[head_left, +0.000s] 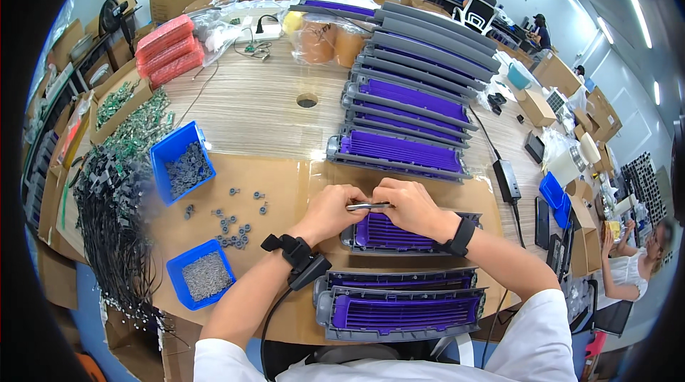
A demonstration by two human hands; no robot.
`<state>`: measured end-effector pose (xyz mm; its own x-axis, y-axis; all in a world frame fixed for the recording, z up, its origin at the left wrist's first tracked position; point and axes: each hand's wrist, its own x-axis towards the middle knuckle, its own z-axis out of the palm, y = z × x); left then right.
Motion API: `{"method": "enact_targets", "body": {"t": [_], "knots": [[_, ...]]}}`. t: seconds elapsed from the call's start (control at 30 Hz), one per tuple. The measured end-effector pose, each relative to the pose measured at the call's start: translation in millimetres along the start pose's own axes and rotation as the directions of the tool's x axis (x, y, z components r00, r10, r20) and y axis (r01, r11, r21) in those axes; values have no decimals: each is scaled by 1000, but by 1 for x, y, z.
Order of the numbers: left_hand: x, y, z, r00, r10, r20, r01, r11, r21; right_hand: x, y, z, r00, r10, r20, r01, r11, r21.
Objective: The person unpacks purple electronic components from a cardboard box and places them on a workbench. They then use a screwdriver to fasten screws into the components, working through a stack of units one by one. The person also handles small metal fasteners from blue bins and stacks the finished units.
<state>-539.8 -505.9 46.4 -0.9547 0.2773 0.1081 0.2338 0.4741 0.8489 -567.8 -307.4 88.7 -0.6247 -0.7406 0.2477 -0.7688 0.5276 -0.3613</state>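
Observation:
My left hand (330, 212) and my right hand (410, 207) are close together over the middle of the work surface. Between them the fingers pinch a small, thin, silvery-grey piece (369, 205); its exact kind cannot be made out. Just below lies a grey slatted housing (389, 240) with a purple inside, partly covered by my hands. Nearer to me rest two more housings, one a grey and purple panel (407, 312) facing up. To the left, small grey round parts (230, 228) are scattered on the cardboard sheet (275, 175).
A blue bin (158, 171) holds grey parts; another blue bin (230, 262) holds screws. Black cables (118, 218) and green circuit boards (135, 114) pile up at left. Stacked housings (407, 100) stand beyond my hands. A black power adapter (506, 182) lies right. A person (631, 268) sits at far right.

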Motion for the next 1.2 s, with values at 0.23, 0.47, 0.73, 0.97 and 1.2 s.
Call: {"method": "enact_targets", "body": {"t": [0.23, 0.47, 0.73, 0.97, 1.2], "knots": [[-1, 2, 1, 998, -53, -34, 51, 997, -59, -5, 18, -10, 980, -187, 73, 184, 982, 52], [2, 11, -1, 996, -75, -40, 73, 996, -48, -4, 22, -18, 983, -131, 126, 120, 989, 89], [-1, 12, 1, 980, -201, 9, 195, 937, -289, -12, 14, -38, 993, -67, 102, 83, 982, -167], [-1, 10, 2, 971, -232, 57, 237, 907, -349, -20, 19, -32, 996, -64, 62, 77, 968, -239], [0, 22, -3, 968, -243, 55, 249, 927, -281, -20, 17, -33, 995, -75, 73, 92, 959, -268]]}}
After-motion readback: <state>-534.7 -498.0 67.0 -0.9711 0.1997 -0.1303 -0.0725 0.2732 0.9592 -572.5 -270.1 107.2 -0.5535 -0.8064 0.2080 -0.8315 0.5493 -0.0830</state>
